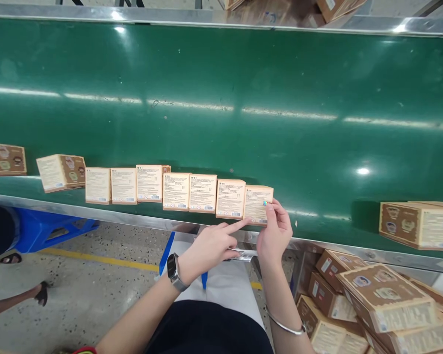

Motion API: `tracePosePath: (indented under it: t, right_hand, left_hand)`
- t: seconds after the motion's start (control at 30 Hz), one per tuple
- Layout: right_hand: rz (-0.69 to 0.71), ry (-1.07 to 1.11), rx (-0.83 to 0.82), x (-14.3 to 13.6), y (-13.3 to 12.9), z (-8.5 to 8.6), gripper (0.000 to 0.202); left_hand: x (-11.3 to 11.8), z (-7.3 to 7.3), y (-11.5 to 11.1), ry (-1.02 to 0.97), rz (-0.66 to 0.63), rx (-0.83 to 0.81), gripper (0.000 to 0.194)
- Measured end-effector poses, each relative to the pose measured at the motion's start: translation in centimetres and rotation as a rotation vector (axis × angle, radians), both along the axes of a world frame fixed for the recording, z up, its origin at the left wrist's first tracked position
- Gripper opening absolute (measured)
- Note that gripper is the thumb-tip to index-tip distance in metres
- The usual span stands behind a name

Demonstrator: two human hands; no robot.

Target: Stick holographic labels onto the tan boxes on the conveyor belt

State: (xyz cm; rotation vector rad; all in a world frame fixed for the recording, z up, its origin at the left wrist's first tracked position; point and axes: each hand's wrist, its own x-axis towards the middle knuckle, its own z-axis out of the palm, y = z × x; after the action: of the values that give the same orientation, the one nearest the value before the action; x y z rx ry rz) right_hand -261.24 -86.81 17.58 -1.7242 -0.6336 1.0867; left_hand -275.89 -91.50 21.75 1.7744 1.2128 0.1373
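Small tan boxes with printed text stand side by side in a row along the near edge of the green belt. My right hand (275, 226) is at the rightmost box (257, 199) of that row, thumb and fingers closed at a small shiny sticker (266, 202) on its right side. The index finger of my left hand (216, 243) stretches out to the lower left corner of the same box. The other left fingers are curled over a clear strip (242, 255) beside the metal edge. Left of the rightmost box stands a similar box (231, 198), touching it.
More boxes (417, 225) lie at the belt's right end, and a brown-and-tan box (5, 160) is at the far left. Piled boxes (387, 295) fill the lower right. A blue stool (47, 228) and another person's feet are at the lower left. Metal rails edge the belt (206, 69).
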Motion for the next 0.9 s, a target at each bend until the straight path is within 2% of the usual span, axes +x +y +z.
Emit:
tracePosePath:
  t: [0.3,0.57,0.63,0.73,0.83,0.9]
  right_hand:
    - [0.008,-0.134,0.019,-0.2,-0.1,-0.4,0.023]
    - [-0.022,-0.351,0.047,-1.2,0.0,-0.7,0.023]
    - [-0.033,-0.356,0.045,-1.1,0.4,-0.9,0.031]
    - [-0.044,-0.358,-0.004,-0.5,1.5,-1.3,0.054]
    - [-0.017,-0.369,-0.046,0.9,2.2,-0.5,0.047]
    - [0.098,-0.474,0.018,2.0,2.1,1.3,0.037]
  left_hand:
    - [0.0,-0.5,-0.1,-0.034,-0.027,0.03,0.035]
    - [-0.4,-0.7,0.4,-0.02,-0.101,0.019,0.033]
    - [-0.3,-1.0,0.4,-0.034,-0.1,0.026,0.031]
    - [-0.2,-1.3,0.4,-0.063,-0.088,0.046,0.032]
    - [-0.5,-1.1,0.4,-0.109,-0.046,0.006,0.035]
    - [-1.2,-0.6,0.5,-0.137,0.011,-0.079,0.033]
